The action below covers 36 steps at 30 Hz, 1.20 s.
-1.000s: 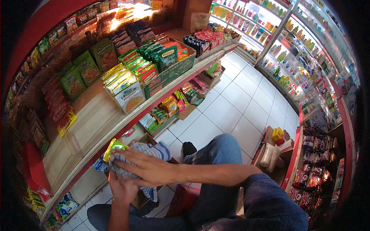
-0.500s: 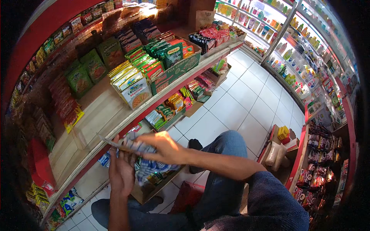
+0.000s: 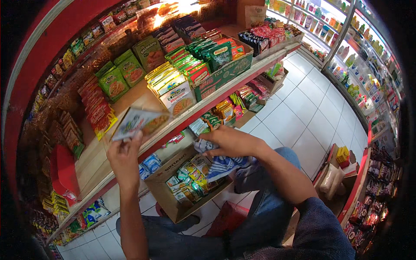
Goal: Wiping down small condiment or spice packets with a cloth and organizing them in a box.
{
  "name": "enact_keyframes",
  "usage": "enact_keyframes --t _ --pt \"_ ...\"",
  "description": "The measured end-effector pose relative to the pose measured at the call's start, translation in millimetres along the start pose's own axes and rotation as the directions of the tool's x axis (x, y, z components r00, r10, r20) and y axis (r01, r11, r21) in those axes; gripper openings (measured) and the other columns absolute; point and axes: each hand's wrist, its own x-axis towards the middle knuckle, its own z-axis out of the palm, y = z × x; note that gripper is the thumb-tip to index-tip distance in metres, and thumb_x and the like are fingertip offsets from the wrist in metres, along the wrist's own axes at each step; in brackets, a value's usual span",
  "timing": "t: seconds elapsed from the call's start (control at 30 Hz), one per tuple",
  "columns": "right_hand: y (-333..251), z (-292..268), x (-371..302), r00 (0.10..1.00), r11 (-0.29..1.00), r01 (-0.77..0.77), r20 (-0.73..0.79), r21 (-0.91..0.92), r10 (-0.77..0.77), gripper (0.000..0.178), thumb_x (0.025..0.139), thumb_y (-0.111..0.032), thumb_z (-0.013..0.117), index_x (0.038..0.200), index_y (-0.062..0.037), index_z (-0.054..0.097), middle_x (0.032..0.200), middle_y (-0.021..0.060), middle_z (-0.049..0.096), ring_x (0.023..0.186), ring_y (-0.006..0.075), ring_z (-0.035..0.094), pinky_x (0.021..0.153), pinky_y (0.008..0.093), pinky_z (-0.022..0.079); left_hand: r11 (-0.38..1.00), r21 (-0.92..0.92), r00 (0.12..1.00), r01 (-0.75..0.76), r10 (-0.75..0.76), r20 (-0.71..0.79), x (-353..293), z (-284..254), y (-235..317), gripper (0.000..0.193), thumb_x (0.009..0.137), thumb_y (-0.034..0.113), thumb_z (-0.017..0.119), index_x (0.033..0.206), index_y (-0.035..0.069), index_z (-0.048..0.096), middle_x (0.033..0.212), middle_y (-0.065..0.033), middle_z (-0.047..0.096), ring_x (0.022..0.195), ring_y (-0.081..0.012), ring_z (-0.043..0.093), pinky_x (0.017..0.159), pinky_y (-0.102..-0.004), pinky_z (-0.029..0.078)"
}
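Observation:
In my left hand (image 3: 125, 152) is a flat white seasoning packet (image 3: 141, 122), pinched at its lower edge and blurred; it hangs over the wooden shelf (image 3: 102, 149). My right hand (image 3: 229, 142) is closed on a blue-and-white patterned cloth (image 3: 225, 167), which drapes down toward my knee. Below both hands stands an open cardboard box (image 3: 167, 201) with several small sachets (image 3: 190, 180) inside, in yellow, green and white. Just beyond the packet, a row of yellow-and-white packets (image 3: 178, 97) stands upright on the shelf.
A green carton (image 3: 225, 76) of sachets stands farther along the shelf. Green packets (image 3: 131, 69) and red packets (image 3: 96, 106) stand at its back. A red holder (image 3: 63, 173) is at the left. More goods fill the lower shelf. Glass display cases (image 3: 346, 47) stand beyond the white tiled floor (image 3: 299, 104).
My hands have moved apart. The left hand has carried the packet up over the shelf, while the right has drawn the cloth away to the right. The box's sachets now show.

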Motion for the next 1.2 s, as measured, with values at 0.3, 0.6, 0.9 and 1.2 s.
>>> enact_keyframes --t 0.3,0.6,0.9,1.2 --pt "-17 10 -3 0.97 0.978 0.128 0.225 -0.165 -0.089 0.042 0.085 -0.024 0.076 0.116 0.0009 0.06 0.092 0.0238 0.069 0.091 0.042 0.069 0.079 0.0501 0.056 0.932 0.163 0.94 -0.325 0.299 0.165 71 59 -7 0.02 0.09 0.01 0.077 0.101 -0.004 0.067 0.086 -0.0068 0.071 0.078 -0.0083 0.063 0.073 -0.026 0.051" --pt "-20 21 -6 0.968 0.973 0.092 0.248 -0.211 -0.038 0.041 0.082 -0.018 0.076 0.115 -0.0005 0.06 0.089 0.0202 0.071 0.092 0.0395 0.071 0.077 0.0493 0.058 0.825 0.377 0.907 -0.42 0.364 0.215 66 78 -15 0.021 0.086 0.014 0.079 0.091 -0.003 0.068 0.07 -0.0046 0.063 0.062 -0.0092 0.053 0.06 -0.0303 0.045" --pt "-10 30 -9 0.968 0.981 0.076 0.25 -0.18 -0.029 0.041 0.08 -0.017 0.077 0.113 0.0006 0.061 0.09 0.0219 0.071 0.089 0.0398 0.071 0.075 0.0489 0.058 0.816 0.459 0.914 -0.352 0.196 0.354 74 67 -6 0.031 0.093 0.024 0.071 0.085 -0.006 0.068 0.072 -0.0165 0.066 0.06 -0.0195 0.054 0.061 -0.036 0.044" --pt "-1 6 -6 0.957 0.975 0.048 0.29 -0.218 0.018 0.042 0.087 -0.021 0.073 0.121 -0.0001 0.059 0.092 0.024 0.07 0.094 0.0422 0.068 0.085 0.0502 0.054 0.79 0.437 0.902 -0.431 0.393 0.179 53 71 -7 0.026 0.095 0.025 0.069 0.096 0.0 0.06 0.073 -0.0127 0.061 0.066 -0.0258 0.062 0.064 -0.0387 0.048"
